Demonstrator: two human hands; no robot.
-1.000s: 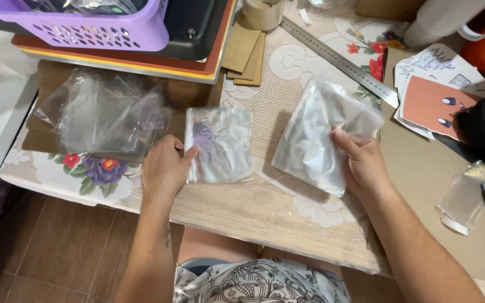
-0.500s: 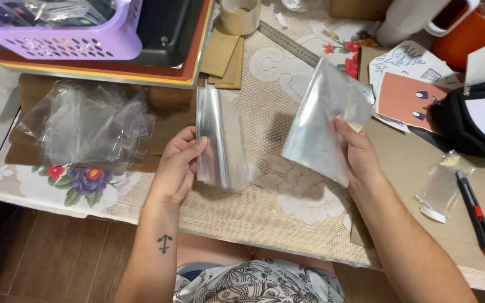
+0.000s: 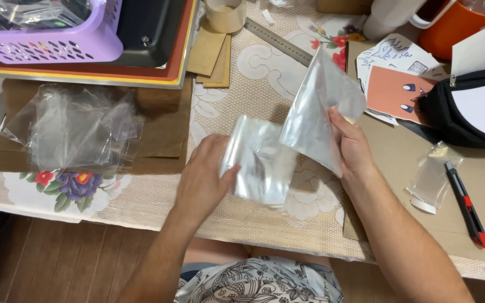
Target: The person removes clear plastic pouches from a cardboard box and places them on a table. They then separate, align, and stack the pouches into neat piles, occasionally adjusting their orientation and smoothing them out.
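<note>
Clear plastic fills both hands above a lace-covered tabletop. The left hand pinches a small clear plastic bag by its left edge, while the right hand grips a second clear plastic bag, tilted up just right of the first. To the left lies a loose heap of clear bags on brown cardboard. Far left stands a purple plastic basket; a steel ruler lies at the far side. A red-and-black utility knife rests on the right, near a black pouch.
</note>
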